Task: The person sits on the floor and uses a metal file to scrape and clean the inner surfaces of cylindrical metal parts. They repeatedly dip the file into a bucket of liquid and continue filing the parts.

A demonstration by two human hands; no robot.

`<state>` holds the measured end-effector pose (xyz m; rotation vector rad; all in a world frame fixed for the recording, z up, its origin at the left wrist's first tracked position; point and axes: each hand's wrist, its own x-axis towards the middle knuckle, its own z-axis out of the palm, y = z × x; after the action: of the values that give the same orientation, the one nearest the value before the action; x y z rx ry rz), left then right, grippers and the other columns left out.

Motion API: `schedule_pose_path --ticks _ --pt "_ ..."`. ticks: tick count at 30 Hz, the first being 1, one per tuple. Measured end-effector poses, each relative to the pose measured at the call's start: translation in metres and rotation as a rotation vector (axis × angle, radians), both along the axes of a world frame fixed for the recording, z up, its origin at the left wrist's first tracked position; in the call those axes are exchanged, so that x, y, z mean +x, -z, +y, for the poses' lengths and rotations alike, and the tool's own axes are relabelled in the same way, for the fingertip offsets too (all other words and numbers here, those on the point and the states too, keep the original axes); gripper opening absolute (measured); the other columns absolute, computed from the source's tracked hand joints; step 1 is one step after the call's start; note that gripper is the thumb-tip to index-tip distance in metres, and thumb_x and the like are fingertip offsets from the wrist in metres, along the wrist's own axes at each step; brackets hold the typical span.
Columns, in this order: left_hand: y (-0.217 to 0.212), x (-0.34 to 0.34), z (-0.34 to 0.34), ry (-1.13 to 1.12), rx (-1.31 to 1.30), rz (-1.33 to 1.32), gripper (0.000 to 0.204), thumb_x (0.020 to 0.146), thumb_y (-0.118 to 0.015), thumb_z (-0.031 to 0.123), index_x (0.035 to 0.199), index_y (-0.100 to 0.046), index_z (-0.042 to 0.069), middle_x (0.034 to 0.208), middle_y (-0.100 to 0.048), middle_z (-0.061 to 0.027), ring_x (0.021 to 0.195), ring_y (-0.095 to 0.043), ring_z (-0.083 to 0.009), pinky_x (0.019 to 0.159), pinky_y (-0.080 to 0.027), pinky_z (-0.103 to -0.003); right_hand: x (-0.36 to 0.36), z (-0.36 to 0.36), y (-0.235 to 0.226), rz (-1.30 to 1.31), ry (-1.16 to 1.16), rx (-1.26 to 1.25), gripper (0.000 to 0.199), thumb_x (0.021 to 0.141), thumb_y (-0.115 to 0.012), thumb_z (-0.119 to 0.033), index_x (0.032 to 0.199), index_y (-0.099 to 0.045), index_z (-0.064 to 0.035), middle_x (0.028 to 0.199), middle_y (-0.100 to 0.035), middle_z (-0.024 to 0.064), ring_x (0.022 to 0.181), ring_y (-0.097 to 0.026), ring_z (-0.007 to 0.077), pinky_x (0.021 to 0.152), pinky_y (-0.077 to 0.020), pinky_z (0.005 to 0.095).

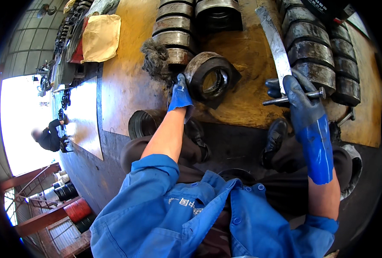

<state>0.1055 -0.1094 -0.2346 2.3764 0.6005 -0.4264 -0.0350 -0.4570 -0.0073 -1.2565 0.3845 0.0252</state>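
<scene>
The ring [204, 65] is sitting on the board [128, 81], in front of the person, its round bore facing back toward them. The left hand [181, 95], in a blue glove, is touching the ring's left side; its fingers are lying close together, and I cannot tell whether they are gripping or only steadying it. The right hand [303, 98], also gloved, is hovering to the right of the ring, its fingers curling around a blade [273, 38] and a rod [274, 101]. The blade is pointing up and away from the person, while the rod is crossing it near the palm.

Just left of the ring, a grey wad [157, 60] is lying against the left row [173, 26] of rings, which is stretching away beyond it. The right row [312, 53] is standing to the ring's right, past the blade. Nearer the person, left of the ring, a can [140, 124] is lying on its side. Far left of the ring, another person [49, 135] is sitting.
</scene>
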Motion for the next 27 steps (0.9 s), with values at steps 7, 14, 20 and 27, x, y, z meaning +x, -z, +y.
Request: schedule_pose_path --ticks 7,14,20,27 --pt "0.020 0.020 0.037 -0.021 -0.675 0.012 0.051 0.099 -0.037 0.039 0.130 -0.049 0.001 0.127 -0.057 -0.0137 0.119 -0.051 -0.0252 0.101 -0.039 -0.035 -0.007 0.015 0.042 0.203 -0.225 -0.038 0.046 0.095 -0.051 -0.028 0.128 -0.046 0.0036 0.096 -0.066 0.0151 0.081 -0.066 0.0186 0.069 -0.0555 0.0305" --pt "0.042 0.023 0.025 -0.333 -1.246 0.117 0.045 0.096 -0.043 0.040 0.126 -0.055 0.009 0.126 -0.058 -0.0086 0.117 -0.053 -0.0250 0.101 -0.041 -0.039 -0.004 0.026 0.090 0.508 -0.633 -0.117 0.040 0.096 -0.048 -0.029 0.122 -0.051 0.0015 0.095 -0.067 0.0146 0.084 -0.065 0.0184 0.069 -0.0537 0.0310" --pt "0.036 0.024 0.008 -0.431 -1.295 0.117 0.040 0.092 -0.048 0.037 0.118 -0.060 0.010 0.119 -0.063 -0.0081 0.110 -0.057 -0.0246 0.098 -0.044 -0.041 -0.001 0.037 0.102 0.553 -0.677 -0.016 0.039 0.095 -0.048 -0.027 0.125 -0.050 -0.0021 0.100 -0.067 0.0135 0.085 -0.065 0.0184 0.073 -0.0523 0.0303" --pt "0.048 0.026 0.004 -0.494 -1.423 0.266 0.037 0.092 -0.048 0.030 0.118 -0.060 0.006 0.118 -0.063 -0.0092 0.110 -0.058 -0.0237 0.099 -0.044 -0.038 0.009 0.048 0.131 0.543 -0.681 0.085 0.045 0.093 -0.050 -0.020 0.134 -0.043 -0.0030 0.104 -0.066 0.0144 0.090 -0.064 0.0192 0.076 -0.0525 0.0307"
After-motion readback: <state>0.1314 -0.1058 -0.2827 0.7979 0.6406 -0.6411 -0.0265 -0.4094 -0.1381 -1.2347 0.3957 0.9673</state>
